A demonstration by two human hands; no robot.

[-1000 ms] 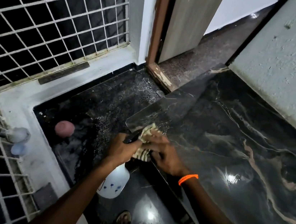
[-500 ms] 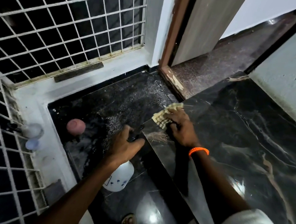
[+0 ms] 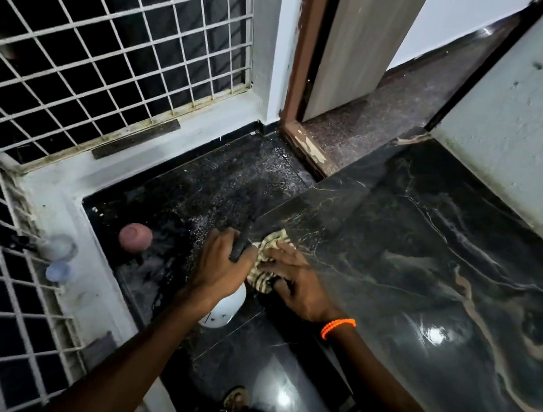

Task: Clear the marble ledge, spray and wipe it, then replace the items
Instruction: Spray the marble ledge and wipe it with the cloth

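While the big dark ledge (image 3: 428, 261) fills the right side, shiny and streaked with pale lines, a grey wall (image 3: 533, 119) stands right behind it. Two white grilles (image 3: 94, 44) cover the window at the left and the near-left. Below them is a black floor (image 3: 177, 200) with wet white specks on it, and a wooden door (image 3: 353, 43) stands past the far end of the ledge.

The person's two arms reach in from the bottom. The right hand (image 3: 297, 285) lies on a striped cloth (image 3: 264, 263) at the ledge's left edge. Its fingers are spread and press the cloth down onto the stone. An orange band (image 3: 337, 328) goes round that wrist.

The left hand (image 3: 221, 265) is just beside the cloth, almost touching it. Its fingers are curled tight round the dark top of a spray bottle (image 3: 227, 309). The white round body of the bottle hangs under the hand, over the floor and not on the ledge.

A small pink pot (image 3: 134, 238) sits on the floor, well apart from the hands. Two pale, blurry things (image 3: 58, 257) rest on the white sill by the near grille; what they are cannot be told. Sandals (image 3: 235, 401) show at the bottom.
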